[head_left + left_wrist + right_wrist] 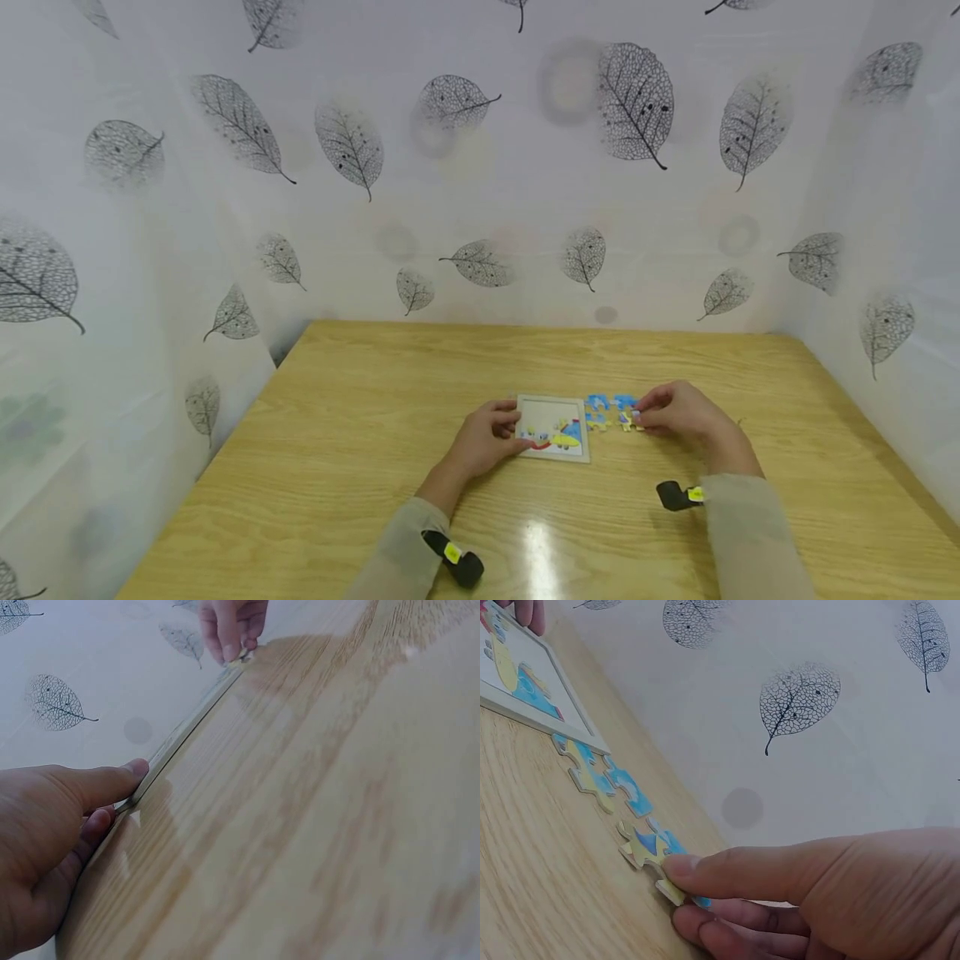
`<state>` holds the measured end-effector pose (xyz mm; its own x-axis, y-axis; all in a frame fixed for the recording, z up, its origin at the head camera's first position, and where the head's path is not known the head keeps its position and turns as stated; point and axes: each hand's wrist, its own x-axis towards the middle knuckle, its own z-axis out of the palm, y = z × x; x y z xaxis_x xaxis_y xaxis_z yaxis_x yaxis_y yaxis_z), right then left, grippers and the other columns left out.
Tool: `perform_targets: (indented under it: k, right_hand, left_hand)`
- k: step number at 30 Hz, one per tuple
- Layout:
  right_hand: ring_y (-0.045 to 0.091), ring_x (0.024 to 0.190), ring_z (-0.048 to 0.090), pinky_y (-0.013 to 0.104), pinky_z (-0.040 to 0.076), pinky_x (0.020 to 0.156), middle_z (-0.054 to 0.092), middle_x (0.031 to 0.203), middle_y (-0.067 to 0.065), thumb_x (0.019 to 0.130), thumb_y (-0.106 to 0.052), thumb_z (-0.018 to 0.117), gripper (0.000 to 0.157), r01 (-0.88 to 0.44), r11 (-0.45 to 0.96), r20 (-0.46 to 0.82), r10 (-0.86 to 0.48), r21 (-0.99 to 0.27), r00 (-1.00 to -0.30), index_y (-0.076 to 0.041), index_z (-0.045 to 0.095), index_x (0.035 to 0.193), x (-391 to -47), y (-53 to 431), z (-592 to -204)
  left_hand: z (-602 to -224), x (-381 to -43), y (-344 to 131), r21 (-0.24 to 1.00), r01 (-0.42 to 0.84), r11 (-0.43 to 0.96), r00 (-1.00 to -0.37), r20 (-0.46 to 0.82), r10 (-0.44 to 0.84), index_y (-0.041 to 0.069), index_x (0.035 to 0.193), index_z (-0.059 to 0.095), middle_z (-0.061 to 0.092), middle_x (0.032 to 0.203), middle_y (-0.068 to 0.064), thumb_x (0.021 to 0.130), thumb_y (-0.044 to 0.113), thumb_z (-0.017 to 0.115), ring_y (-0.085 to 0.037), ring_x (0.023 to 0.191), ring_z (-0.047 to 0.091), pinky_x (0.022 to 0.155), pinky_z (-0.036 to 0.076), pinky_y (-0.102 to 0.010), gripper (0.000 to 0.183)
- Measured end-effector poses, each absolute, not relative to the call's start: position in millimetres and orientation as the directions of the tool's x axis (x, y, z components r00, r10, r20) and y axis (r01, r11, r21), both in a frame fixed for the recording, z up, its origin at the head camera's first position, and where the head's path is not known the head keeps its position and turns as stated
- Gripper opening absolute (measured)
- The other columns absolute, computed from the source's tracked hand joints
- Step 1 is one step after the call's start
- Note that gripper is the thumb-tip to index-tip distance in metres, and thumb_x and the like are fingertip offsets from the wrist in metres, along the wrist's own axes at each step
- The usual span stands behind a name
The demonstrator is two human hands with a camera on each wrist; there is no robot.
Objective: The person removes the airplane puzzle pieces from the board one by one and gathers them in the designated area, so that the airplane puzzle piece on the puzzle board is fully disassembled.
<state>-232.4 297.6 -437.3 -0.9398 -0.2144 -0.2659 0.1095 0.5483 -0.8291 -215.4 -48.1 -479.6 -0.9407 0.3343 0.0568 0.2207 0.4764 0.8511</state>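
Note:
A jigsaw tray (pixel 587 437) with a pale raised rim lies on the table, its lower part filled with yellow, blue and red pieces. My left hand (pixel 483 437) grips its left edge, the thumb (pixel 124 780) lying over the rim. To the right of the tray, my right hand (pixel 686 412) pinches a yellow jigsaw piece (pixel 641 847) with a purple patch between thumb and fingers. Just behind that piece is a blue piece (pixel 624 402), partly covered in the right wrist view. Another blue piece (pixel 628 787) and a yellow-and-blue piece (pixel 592 780) lie beside the tray.
The wooden table (pixel 337 467) extends around both hands, with a glossy light reflection near its front. A white leaf-print curtain (pixel 510 167) hangs behind the table and along both sides. Black wrist-worn devices (pixel 457 560) stick out from both sleeves.

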Motion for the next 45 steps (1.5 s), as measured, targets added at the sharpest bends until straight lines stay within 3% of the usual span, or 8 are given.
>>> perform_targets:
  k: [9, 25, 37, 45]
  right_hand:
    - [0.014, 0.076, 0.066, 0.030, 0.057, 0.070, 0.071, 0.094, 0.011, 0.086, -0.009, 0.076, 0.023, 0.077, 0.640, -0.255, -0.190, -0.765, -0.948, 0.007, 0.066, 0.099, -231, 294, -431]
    - [0.016, 0.087, 0.070, 0.031, 0.060, 0.078, 0.071, 0.107, 0.015, 0.091, -0.015, 0.073, 0.038, 0.076, 0.497, -0.234, -0.264, -0.865, -0.936, 0.010, 0.065, 0.118, -235, 282, -434]
    - [0.018, 0.082, 0.070, 0.031, 0.060, 0.073, 0.071, 0.099, 0.012, 0.091, -0.014, 0.073, 0.032, 0.003, 0.500, -0.197, -0.336, -0.866, -0.921, 0.008, 0.068, 0.113, -238, 262, -436]
    - [0.019, 0.085, 0.072, 0.032, 0.060, 0.076, 0.071, 0.107, 0.019, 0.091, -0.012, 0.073, 0.034, -0.017, 0.453, -0.198, -0.423, -0.891, -0.884, 0.011, 0.067, 0.116, -238, 242, -438]
  left_hand:
    - [-482, -216, -49, 0.852, 0.223, 0.473, -0.940, 0.059, 0.336, 0.003, 0.131, 0.065, 0.056, 0.142, -0.005, 0.085, 0.024, 0.081, -0.010, 0.095, 0.059, 0.081, 0.052, -0.021, 0.053]
    - [-482, -216, -49, 0.851, 0.224, 0.474, -0.939, 0.059, 0.338, 0.002, 0.129, 0.066, 0.055, 0.143, -0.005, 0.085, 0.021, 0.081, -0.009, 0.095, 0.057, 0.080, 0.050, -0.020, 0.050]
    - [-480, -216, -49, 0.847, 0.244, 0.473, -0.935, 0.076, 0.346, 0.000, 0.128, 0.066, 0.056, 0.142, -0.008, 0.084, 0.021, 0.082, -0.011, 0.095, 0.059, 0.081, 0.051, -0.021, 0.051]
    - [-481, -217, -48, 0.846, 0.242, 0.475, -0.936, 0.075, 0.343, -0.001, 0.128, 0.067, 0.056, 0.142, -0.009, 0.084, 0.021, 0.082, -0.012, 0.096, 0.059, 0.081, 0.051, -0.021, 0.051]
